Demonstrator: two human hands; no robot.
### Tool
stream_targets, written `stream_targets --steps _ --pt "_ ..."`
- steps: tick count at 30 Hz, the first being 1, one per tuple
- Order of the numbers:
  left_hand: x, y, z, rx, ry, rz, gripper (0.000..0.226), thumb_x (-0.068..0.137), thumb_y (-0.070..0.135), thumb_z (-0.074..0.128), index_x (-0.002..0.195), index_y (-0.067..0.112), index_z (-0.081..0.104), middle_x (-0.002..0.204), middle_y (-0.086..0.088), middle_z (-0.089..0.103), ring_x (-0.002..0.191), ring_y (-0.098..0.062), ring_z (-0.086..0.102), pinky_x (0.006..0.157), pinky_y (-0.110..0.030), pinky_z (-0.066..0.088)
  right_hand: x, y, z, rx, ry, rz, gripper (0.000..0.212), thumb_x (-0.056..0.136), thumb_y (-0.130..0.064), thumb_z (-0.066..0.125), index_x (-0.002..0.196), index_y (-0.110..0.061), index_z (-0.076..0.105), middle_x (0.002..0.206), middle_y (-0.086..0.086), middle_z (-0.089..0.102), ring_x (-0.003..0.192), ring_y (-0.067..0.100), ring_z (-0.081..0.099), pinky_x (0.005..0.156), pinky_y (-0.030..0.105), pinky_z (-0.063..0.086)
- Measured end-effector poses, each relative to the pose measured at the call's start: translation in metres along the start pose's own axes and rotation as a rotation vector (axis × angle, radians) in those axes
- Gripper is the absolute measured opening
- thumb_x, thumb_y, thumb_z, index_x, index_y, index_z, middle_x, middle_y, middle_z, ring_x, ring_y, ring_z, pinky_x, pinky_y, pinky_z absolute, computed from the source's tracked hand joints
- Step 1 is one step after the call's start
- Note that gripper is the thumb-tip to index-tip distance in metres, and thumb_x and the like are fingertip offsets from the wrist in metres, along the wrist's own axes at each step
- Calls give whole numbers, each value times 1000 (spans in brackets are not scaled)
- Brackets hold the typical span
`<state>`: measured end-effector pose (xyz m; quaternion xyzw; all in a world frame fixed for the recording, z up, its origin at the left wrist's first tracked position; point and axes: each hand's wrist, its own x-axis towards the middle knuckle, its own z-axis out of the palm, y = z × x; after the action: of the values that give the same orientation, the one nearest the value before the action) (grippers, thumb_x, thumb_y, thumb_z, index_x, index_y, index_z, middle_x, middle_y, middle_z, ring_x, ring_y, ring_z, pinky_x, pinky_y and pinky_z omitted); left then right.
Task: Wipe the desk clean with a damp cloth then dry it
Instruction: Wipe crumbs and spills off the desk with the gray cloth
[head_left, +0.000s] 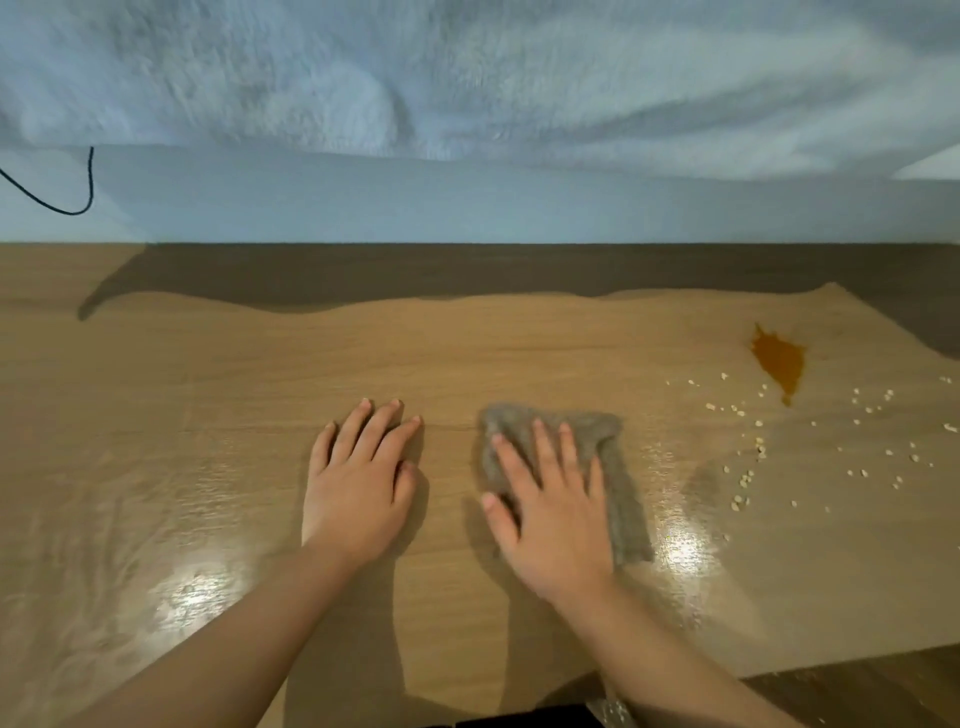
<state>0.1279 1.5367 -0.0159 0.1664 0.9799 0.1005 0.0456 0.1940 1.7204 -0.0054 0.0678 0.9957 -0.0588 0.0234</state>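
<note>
Nearest the camera, two bare forearms are seen entering from the bottom edge, the left from about 7 o'clock and the right from about 5 o'clock, both reaching toward 12 o'clock. They are laid over the wooden surface (208, 395), which fills the lower two thirds of the view and is marked by bright wet glare patches at 7 o'clock and 4 o'clock of the hands. Beyond the far edge of the surface a pale blue wall is seen, and above it a fluffy light blue fabric (467, 73) is spread across the top of the view. A thin black cord (78, 208) is hung against the wall at 10 o'clock. The left hand (358, 488) is pressed flat on the bare surface, fingers spread and holding nothing. The right hand (550, 509) is laid flat, fingers apart, on top of the grey cloth (608, 452), which is pinned against the surface just right of centre, its edges showing beyond the fingertips and along the right side of the hand. At 2 o'clock from the cloth, well apart from it, an orange-brown stain (779, 361) is seen. Pale crumbs (761, 447) are scattered below and around the stain, between 2 and 3 o'clock.
</note>
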Motion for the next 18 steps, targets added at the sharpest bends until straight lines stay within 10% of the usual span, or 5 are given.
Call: stream_targets --steps 3,9,15,18 --pt "9 -2 0 11 55 -20 47 86 38 31 121 23 59 135 -2 52 128 -24 39 102 -39 19 9 1 4 -50 -88 -330 50 90 -51 30 135 -35 45 141 3 46 135 26 35 105 53 30" --pt "33 -9 2 33 -25 -75 74 84 59 7 147 25 23 156 1 16 144 -24 2 115 -41 3 64 73 -12 34 -47 308 53 96 -46 21 147 -33 20 156 2 14 144 23 3 115 48 6" --pt "32 -9 4 -24 18 -95 70 87 47 4 147 18 25 155 2 19 144 -18 4 114 -36 1 43 -3 1 -37 -101 -491 49 90 -45 30 134 -34 47 146 0 40 137 24 32 107 48 18" --pt "32 -9 3 -8 14 -95 68 88 45 7 145 16 29 154 2 22 144 -19 6 114 -35 0 87 36 -6 7 -133 -317 54 93 -46 17 145 -34 27 155 -1 20 144 21 9 112 44 5"
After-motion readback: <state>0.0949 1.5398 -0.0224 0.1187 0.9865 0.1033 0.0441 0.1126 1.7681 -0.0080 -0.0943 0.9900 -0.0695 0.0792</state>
